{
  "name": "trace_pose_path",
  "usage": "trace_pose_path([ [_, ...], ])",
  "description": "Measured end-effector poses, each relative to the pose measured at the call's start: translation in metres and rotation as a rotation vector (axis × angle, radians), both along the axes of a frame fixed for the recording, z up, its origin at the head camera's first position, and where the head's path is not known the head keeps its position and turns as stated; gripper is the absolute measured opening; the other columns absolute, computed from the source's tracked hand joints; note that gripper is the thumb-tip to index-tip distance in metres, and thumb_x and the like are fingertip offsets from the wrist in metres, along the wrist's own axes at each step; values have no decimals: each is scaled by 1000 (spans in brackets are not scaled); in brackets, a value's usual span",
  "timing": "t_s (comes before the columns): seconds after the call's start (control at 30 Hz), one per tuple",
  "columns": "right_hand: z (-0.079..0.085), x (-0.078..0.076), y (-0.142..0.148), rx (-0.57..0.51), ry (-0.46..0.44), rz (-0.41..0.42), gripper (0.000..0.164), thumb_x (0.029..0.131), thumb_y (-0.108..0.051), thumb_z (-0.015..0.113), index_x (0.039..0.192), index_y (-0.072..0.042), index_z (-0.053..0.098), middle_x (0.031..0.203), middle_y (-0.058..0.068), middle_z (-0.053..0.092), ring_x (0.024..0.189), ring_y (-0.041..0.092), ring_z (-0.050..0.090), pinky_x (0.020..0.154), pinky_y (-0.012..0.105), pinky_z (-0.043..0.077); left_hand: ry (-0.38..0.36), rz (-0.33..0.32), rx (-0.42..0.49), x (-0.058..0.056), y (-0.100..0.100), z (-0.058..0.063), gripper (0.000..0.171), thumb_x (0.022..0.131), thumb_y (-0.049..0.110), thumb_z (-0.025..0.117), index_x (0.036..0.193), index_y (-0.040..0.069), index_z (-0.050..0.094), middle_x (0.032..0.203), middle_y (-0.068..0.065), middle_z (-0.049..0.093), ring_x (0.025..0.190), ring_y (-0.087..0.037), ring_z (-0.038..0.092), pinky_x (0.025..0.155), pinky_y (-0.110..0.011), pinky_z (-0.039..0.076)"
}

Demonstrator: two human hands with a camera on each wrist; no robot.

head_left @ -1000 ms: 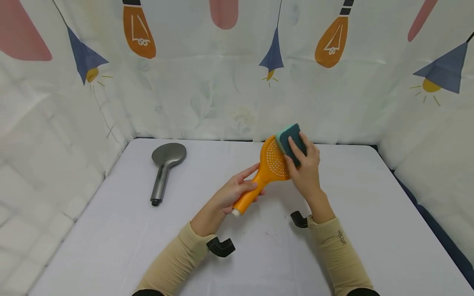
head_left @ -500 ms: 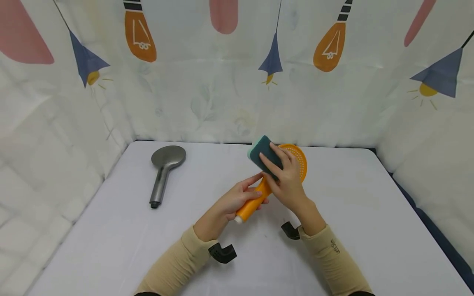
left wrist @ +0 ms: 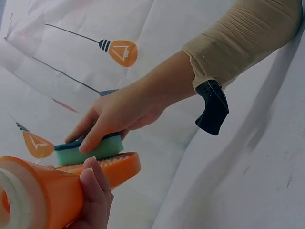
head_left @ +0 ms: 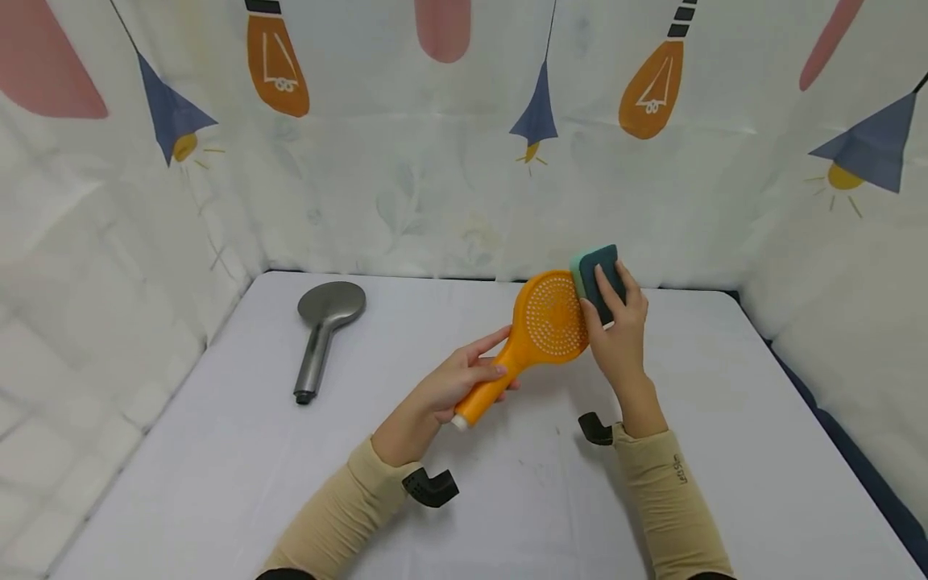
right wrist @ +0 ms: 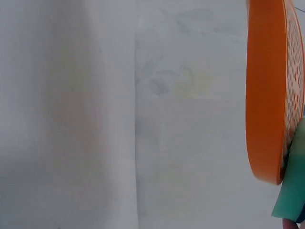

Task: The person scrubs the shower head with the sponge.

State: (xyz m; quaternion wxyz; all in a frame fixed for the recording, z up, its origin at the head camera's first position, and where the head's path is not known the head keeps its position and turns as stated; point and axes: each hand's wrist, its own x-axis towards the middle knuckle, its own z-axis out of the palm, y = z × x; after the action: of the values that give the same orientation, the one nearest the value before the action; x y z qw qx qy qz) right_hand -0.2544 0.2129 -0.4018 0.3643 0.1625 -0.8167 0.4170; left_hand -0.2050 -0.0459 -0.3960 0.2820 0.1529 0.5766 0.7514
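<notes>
An orange shower head [head_left: 553, 318] with a round face of small white-ringed holes is held up above the table. My left hand [head_left: 464, 379] grips its handle, whose pale end [left wrist: 12, 200] shows large in the left wrist view. In my right hand [head_left: 619, 338] is a two-layer sponge [head_left: 602, 282], dark teal on one side and light green on the other. The light green layer [right wrist: 291, 191] lies against the edge of the holed face in the right wrist view. Only a fingertip [right wrist: 289, 223] of the right hand shows there.
A grey metallic shower head [head_left: 331, 304] lies on the white-covered table [head_left: 217, 451], left of the hands, with its handle toward me. Cloth walls [head_left: 348, 185] printed with lamps and bulbs stand at the back and sides.
The right hand swept the sponge left and down across the orange shower head's face toward its neck, then back up and right to the far edge. The left hand keeps its grip.
</notes>
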Motion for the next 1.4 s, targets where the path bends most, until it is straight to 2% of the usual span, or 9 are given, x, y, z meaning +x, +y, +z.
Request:
trace_pose_path([
  [0.13, 4, 8, -22, 56, 53, 84, 53, 92, 3, 73, 143, 2, 58, 159, 21, 36, 139, 47, 31, 106, 66, 34, 10, -7, 9, 0, -1, -1, 64, 107, 4, 48, 165, 15, 23, 139, -31, 53, 86, -14, 67, 74, -22, 55],
  [0.37, 10, 26, -54, 306, 169, 284, 54, 86, -1, 80, 137, -2, 64, 155, 24, 40, 133, 49, 37, 104, 65, 33, 5, 1, 11, 0, 0, -1, 65, 106, 3, 46, 165, 12, 21, 137, -28, 55, 86, -13, 68, 74, -22, 56],
  [0.53, 13, 19, -36, 224, 163, 204, 56, 83, 3, 81, 137, 0, 64, 155, 23, 40, 133, 49, 37, 105, 64, 33, 18, -14, -17, -1, -2, 3, 64, 108, 5, 47, 165, 13, 21, 139, -28, 54, 88, -14, 68, 74, -22, 56],
  [0.67, 8, 8, -13, 78, 53, 79, 54, 89, 2, 77, 140, 0, 61, 157, 21, 38, 135, 49, 33, 102, 64, 37, 9, -5, -28, -2, -6, 6, 63, 108, 5, 47, 165, 16, 22, 138, -30, 53, 88, -14, 67, 75, -22, 55],
  [0.77, 3, 3, -4, 27, -24, 49, 53, 92, -1, 75, 142, -1, 60, 158, 21, 36, 138, 49, 31, 101, 66, 39, -4, 34, -17, -2, -11, 8, 64, 107, 4, 47, 165, 19, 24, 133, -27, 57, 86, -15, 66, 75, -22, 55],
  [0.9, 1, 6, -16, 41, -50, 90, 53, 92, 0, 75, 142, -1, 60, 159, 20, 36, 139, 46, 30, 103, 65, 38, -26, 100, 16, -3, -14, 10, 64, 107, 4, 45, 165, 22, 24, 134, -22, 55, 87, -15, 66, 77, -22, 56],
  [1.17, -3, 25, -58, 172, 3, 282, 52, 89, -2, 79, 139, -1, 63, 156, 22, 39, 133, 49, 36, 103, 63, 38, -69, 184, 90, -6, -17, 14, 63, 110, 6, 40, 166, 24, 19, 151, -23, 40, 95, -14, 66, 77, -21, 56],
  [1.23, -2, 25, -57, 179, 29, 283, 53, 87, 1, 80, 137, 0, 64, 155, 22, 40, 132, 49, 37, 103, 63, 38, -70, 179, 102, -6, -17, 14, 63, 110, 6, 40, 166, 24, 19, 152, -23, 39, 94, -13, 66, 77, -20, 56],
  [1.4, -3, 14, -35, 104, 18, 181, 52, 86, 5, 79, 137, 1, 64, 157, 20, 40, 135, 45, 35, 105, 61, 35, -43, 146, 78, -5, -16, 15, 64, 109, 6, 41, 166, 24, 20, 151, -25, 39, 93, -14, 65, 78, -21, 56],
])
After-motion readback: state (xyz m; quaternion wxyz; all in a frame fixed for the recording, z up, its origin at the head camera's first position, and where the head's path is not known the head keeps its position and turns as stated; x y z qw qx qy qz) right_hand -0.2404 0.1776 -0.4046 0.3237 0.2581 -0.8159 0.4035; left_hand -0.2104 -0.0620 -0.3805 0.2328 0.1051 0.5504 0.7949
